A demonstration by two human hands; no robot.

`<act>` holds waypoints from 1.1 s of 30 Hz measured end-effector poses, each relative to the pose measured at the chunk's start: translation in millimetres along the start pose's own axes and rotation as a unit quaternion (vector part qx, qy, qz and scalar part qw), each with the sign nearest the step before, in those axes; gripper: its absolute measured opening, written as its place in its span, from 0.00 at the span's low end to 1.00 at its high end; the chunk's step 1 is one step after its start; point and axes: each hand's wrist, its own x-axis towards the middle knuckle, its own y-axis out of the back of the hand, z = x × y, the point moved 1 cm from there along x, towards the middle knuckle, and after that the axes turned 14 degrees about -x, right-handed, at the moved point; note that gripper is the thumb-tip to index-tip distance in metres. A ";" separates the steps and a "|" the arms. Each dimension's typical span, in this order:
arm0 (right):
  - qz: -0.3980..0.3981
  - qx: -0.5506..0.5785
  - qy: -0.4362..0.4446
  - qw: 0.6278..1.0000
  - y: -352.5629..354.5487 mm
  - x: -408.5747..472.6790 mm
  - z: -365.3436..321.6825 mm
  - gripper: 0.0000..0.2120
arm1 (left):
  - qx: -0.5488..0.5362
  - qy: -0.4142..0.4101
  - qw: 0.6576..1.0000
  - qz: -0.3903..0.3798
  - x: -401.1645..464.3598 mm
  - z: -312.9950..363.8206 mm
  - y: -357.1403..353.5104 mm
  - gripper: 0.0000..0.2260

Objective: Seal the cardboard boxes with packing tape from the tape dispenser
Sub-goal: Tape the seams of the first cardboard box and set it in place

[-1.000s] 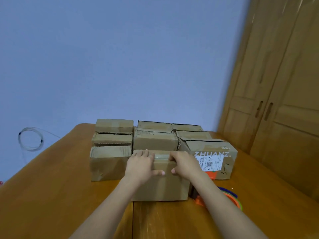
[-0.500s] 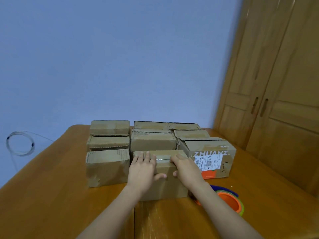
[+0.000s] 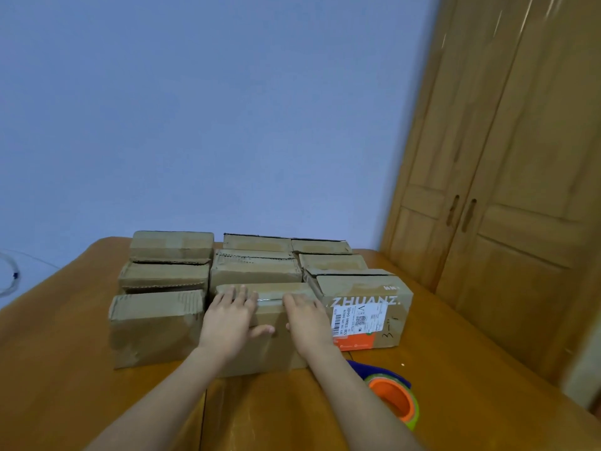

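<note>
Several brown cardboard boxes stand in rows on the wooden table (image 3: 58, 402). The nearest middle box (image 3: 266, 353) has a shiny strip of clear tape (image 3: 269, 300) across its top edge. My left hand (image 3: 229, 320) lies flat over that box's top front edge, fingers on the lid and thumb on the front face. My right hand (image 3: 309, 320) presses the same edge just to the right of the tape. The tape dispenser (image 3: 392, 393), orange roll core with a blue handle, lies on the table at my right forearm, untouched.
A box printed ZHUANZ with a white shipping label (image 3: 364, 312) stands right of the held box. Another plain box (image 3: 156, 327) stands at its left. Wooden wardrobe doors (image 3: 507, 196) rise at the right. A coiled white cable (image 3: 8, 278) hangs on the blue wall at left.
My hands have spread flatter over the box's top edge, thumbs staying on its front face. The view has shifted slightly, so the tape dispenser shows more fully at lower right.
</note>
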 end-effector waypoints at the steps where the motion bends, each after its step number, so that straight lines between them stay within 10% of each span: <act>1: -0.001 -0.004 0.004 1.000 -2.2 2.9 -0.4 0.20 | -0.002 -0.002 1.000 -0.002 2.2 -0.8 -1.1 0.39; 33: 0.007 0.009 0.028 1.000 -19.0 29.5 10.0 0.19 | -0.056 0.022 0.997 -0.043 15.0 -3.1 6.9 0.35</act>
